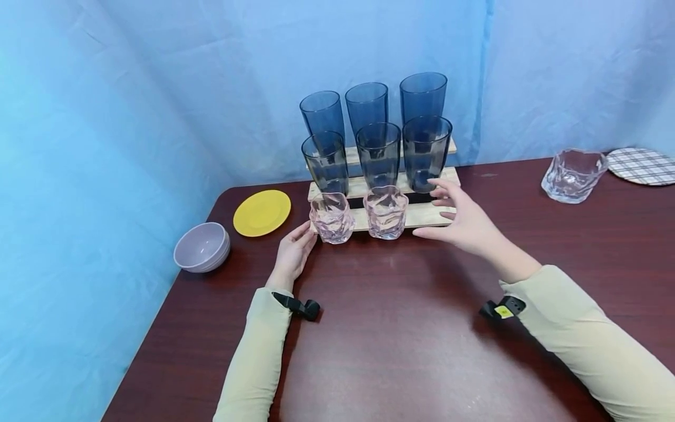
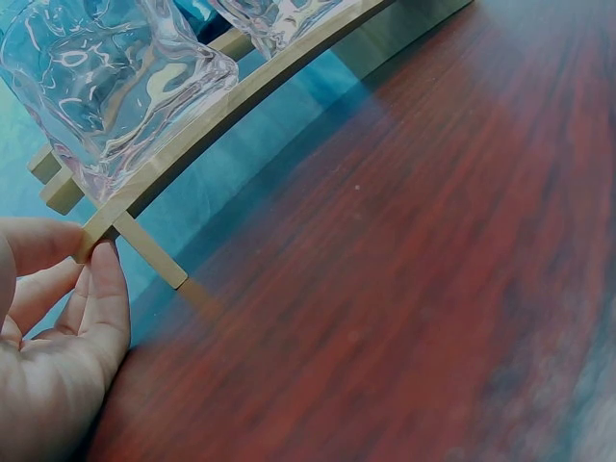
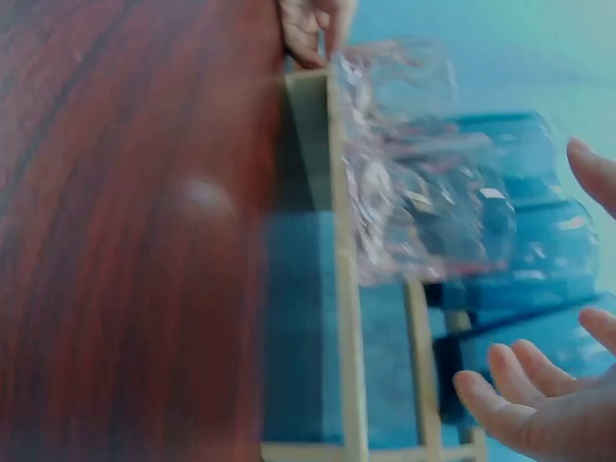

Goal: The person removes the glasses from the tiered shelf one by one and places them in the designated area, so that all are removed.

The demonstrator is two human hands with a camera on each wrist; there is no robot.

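A tiered wooden rack point(image 1: 429, 215) stands at the back of the table. On its lowest tier sit two pink crinkled glasses, a left one point(image 1: 332, 220) and a right one point(image 1: 387, 214); the tier's right end is bare. Tall blue tumblers point(image 1: 378, 155) fill the two tiers behind. With thumb and fingers my left hand point(image 1: 292, 256) pinches the front left corner of the rack, seen closely in the left wrist view as a wooden slat end point(image 2: 101, 226). My right hand point(image 1: 466, 225) holds nothing, fingers spread beside the rack's right end, right of the pink glasses.
At the left are a yellow plate point(image 1: 262, 213) and a stack of lilac bowls point(image 1: 202, 247). On the right stands a clear crinkled glass point(image 1: 573, 176) beside a round checked mat point(image 1: 640, 166). A blue curtain point(image 1: 237, 88) hangs behind the dark red table point(image 1: 390, 328).
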